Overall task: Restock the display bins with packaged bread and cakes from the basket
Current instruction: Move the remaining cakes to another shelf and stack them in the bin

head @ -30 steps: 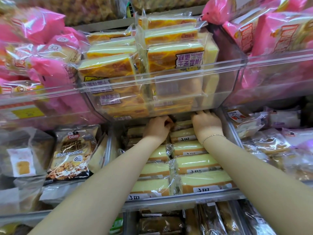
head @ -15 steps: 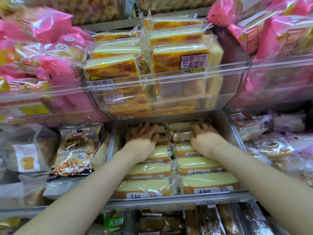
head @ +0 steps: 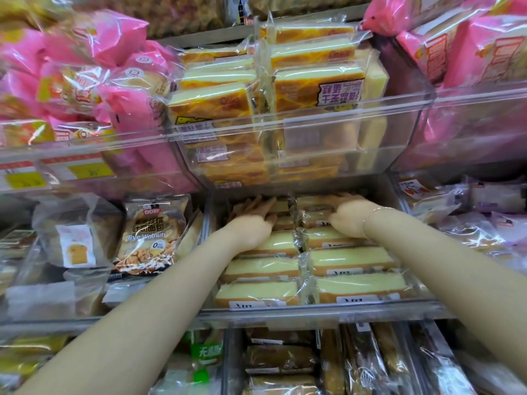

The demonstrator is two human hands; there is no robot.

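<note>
We reach both arms into the clear middle bin [head: 313,315] at the centre of the frame, where wrapped cake slices [head: 359,260] lie in two rows. Our left hand [head: 252,220] lies flat on the back packs of the left row, fingers [head: 256,205] straight and spread, gripping nothing. Our right hand [head: 349,216], with a thin bracelet [head: 370,213] at the wrist, presses on the back packs of the right row; its fingers run under the upper bin [head: 299,124], so we cannot tell their hold. A walnut bread bag [head: 148,238] stands to the left.
</note>
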